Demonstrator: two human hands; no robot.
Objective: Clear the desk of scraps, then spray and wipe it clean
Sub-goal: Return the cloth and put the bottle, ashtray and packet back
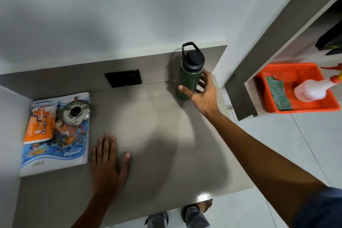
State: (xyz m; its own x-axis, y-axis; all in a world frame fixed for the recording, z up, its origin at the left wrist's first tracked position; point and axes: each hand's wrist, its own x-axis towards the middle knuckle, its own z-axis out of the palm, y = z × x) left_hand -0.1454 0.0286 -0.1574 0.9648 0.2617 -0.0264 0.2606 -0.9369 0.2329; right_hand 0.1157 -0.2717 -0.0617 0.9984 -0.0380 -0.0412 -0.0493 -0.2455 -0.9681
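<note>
Bottle (191,74) stands upright at the surface's (157,135) far edge, right hand (203,94) curled around its lower body — fingers (202,81) wrapped but not clearly tight. Left hand (109,159) lies flat, fingers spread, just right of the notebook (61,146). No scraps visible; spray bottle (312,89) & cloth (278,94) sit in the orange tray (303,108), well right of the right-hand fingers. Likely step: shifting items before spraying — next needs a firm grip, then a lift.

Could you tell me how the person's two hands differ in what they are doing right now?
The right hand reaches far back and curls around the green bottle; the left hand lies near the front. The right hand's fingers are bent on the bottle; the left hand's are spread flat, holding nothing. Both are bare, over the desk.
</note>
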